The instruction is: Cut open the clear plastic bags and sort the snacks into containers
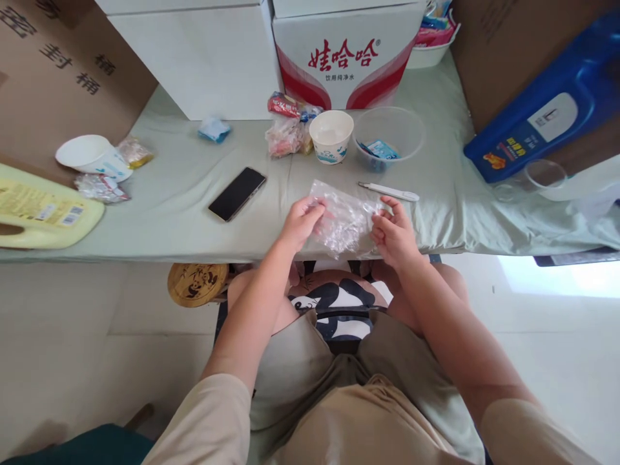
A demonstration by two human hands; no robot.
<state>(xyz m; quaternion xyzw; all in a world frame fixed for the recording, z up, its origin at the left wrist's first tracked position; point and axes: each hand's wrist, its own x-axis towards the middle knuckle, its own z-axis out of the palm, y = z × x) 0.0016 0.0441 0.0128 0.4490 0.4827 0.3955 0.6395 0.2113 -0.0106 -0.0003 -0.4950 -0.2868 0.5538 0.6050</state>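
Observation:
A crinkled clear plastic bag (343, 223) is stretched between my two hands above the front edge of the cloth-covered table. My left hand (303, 223) pinches its left side between thumb and fingers. On the other side, my right hand (394, 232) grips the right edge with its fingers curled. Just beyond the right hand lies a white utility knife (389, 191). Behind the bag stand a white paper cup (332, 135) and a clear plastic bowl (389, 135) with small blue packets (380, 150) in it.
Snack packets (285, 129) lie beside the cup, and a black phone (237, 194) rests to the left. A tipped paper cup (94, 157) and yellow jug (46, 206) are far left. Boxes (346, 58) line the back; a blue bottle (542, 103) leans right. A wooden stool (197, 283) stands below.

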